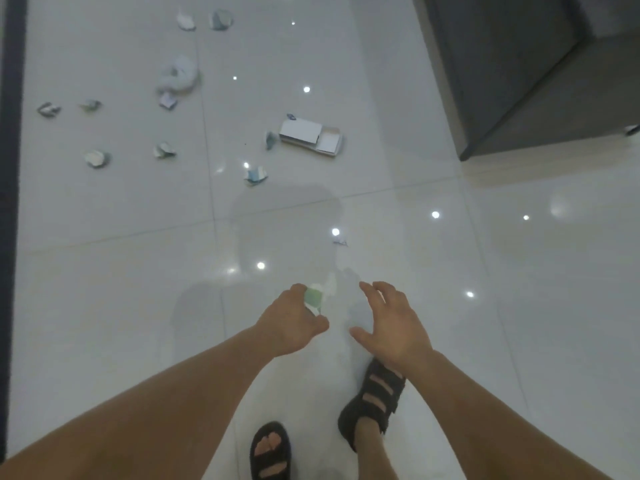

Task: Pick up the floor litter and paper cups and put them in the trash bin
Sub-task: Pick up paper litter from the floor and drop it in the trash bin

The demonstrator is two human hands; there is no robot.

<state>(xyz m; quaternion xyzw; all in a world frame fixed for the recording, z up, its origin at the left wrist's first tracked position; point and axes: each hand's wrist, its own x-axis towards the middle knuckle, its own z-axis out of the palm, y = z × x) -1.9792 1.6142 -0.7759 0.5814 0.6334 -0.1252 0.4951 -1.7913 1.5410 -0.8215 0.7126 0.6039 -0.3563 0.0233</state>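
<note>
Head view, looking straight down at a glossy white tiled floor point(519, 306); ceiling lights reflect in it as bright dots.

Left hand point(294, 320): grip clenched on a green-and-white scrap point(317, 296), pinched between thumb and curled fingers. The scrap is off the floor, just ahead of the feet, and part of it sticks out past the knuckles.

Right hand point(391, 323): grip released, fingers spread and slightly bent, holding nothing. It is just beside the left hand and not touching the scrap.

Litter on the floor, all well ahead of the hands:
- tiny scrap point(339, 242), nearest, lying alone.
- blue-white wad point(255, 176), farther on.
- flat cardboard box point(310, 136), lying partly slid open, with a torn piece point(270, 140) just beside its left end.
- near wad point(164, 151) and near-left wad point(96, 158), side by side but apart.
- mid-left wad point(90, 105) and far-left wad point(49, 109), beyond those.
- white tissue heap point(180, 76), with a folded slip point(168, 100) just beside its near edge.
- white crumple point(187, 21) and bluish round piece point(221, 19), farthest, near each other. They are too blurred to tell whether they are cups.

Dark cabinet point(519, 64) at upper right. Dark strip point(10, 133) along the left edge. Both feet wear dark sandals: left sandal point(270, 452), and right sandal point(374, 400) partly under the right wrist.
</note>
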